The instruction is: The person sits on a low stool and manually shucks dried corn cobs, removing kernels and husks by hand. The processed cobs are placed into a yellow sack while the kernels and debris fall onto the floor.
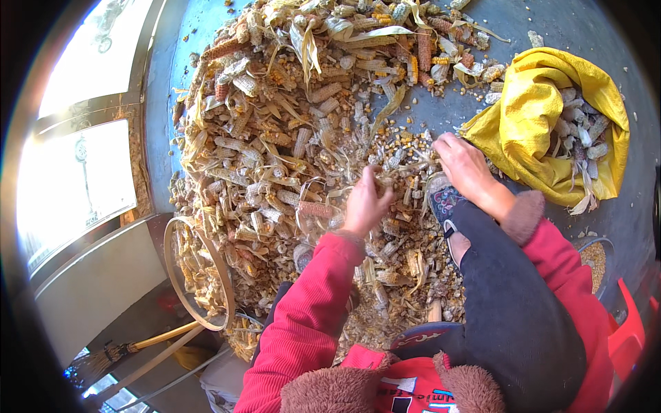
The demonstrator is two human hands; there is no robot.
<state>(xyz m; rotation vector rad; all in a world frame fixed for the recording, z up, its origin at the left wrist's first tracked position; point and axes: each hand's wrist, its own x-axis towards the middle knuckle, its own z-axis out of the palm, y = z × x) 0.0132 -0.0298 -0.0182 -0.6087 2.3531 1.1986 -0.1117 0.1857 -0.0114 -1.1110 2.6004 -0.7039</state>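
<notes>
A large heap of corn cobs [248, 175], mostly stripped, with dry husks and loose kernels, covers the floor before me. My left hand [364, 202] hangs low over the middle of it, thumb and fingers curved. Blur hides whether anything lies between them. My right hand [465, 164] is bent down beside the yellow woven sack [529, 113], above my embroidered shoe [444, 199]. Thin dry husk strands [421, 162] show next to its fingertips, and I cannot tell if they are held. Loose yellow kernels [397, 142] are scattered between the hands and the sack.
Pale stripped cobs [583, 124] fill the sack's mouth at right. Behind my right sleeve stands a container of kernels [594, 260], near a red plastic chair [627, 320]. At left are a round wooden-rimmed sieve [224, 289], a broom [108, 356] and a bright glazed door [77, 175].
</notes>
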